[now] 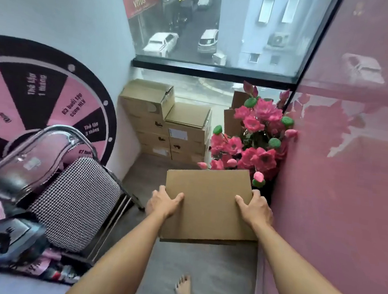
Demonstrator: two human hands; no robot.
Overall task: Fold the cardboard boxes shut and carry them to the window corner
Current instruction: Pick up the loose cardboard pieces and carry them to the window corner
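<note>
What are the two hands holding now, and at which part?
A flat brown cardboard box, shut. The left hand grips its left edge and the right hand its right edge, thumbs on top.

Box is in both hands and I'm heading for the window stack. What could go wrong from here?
1. The pink flowers crowd the path on the right; the cardboard box could snag them.
2. The stacked boxes stand uneven, so the box may sit tilted or slide.
3. The chair narrows the left side.
</note>
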